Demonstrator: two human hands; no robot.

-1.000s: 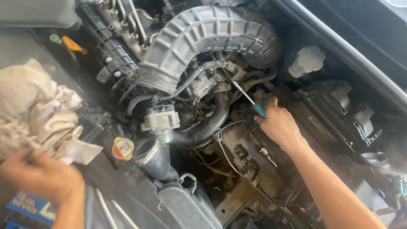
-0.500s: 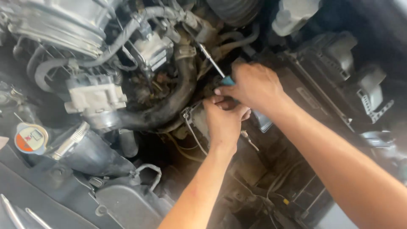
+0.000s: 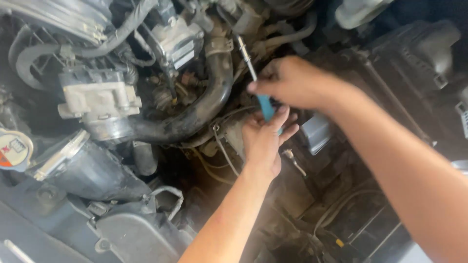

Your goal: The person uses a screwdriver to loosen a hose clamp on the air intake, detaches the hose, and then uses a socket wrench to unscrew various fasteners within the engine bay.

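Note:
Both hands are inside a car engine bay. My right hand [image 3: 292, 83] is closed around a blue-handled screwdriver [image 3: 265, 106] whose metal shaft [image 3: 246, 57] points up and left toward a clamp on a thick black rubber hose [image 3: 204, 107]. My left hand [image 3: 263, 141] reaches up from below, its fingers touching the lower end of the blue handle. The screwdriver tip is hidden among engine parts.
A grey metal valve body [image 3: 97, 100] sits at left, a round cap with a red and white label [image 3: 12, 148] at the far left edge. Black plastic housings [image 3: 409, 53] fill the right; cables and a small bolt [image 3: 292, 158] lie below the hands.
One second ago my left hand rested on a rag at the left; it has since come across to the screwdriver. The view has moved closer and the hands now sit slightly higher on the tool.

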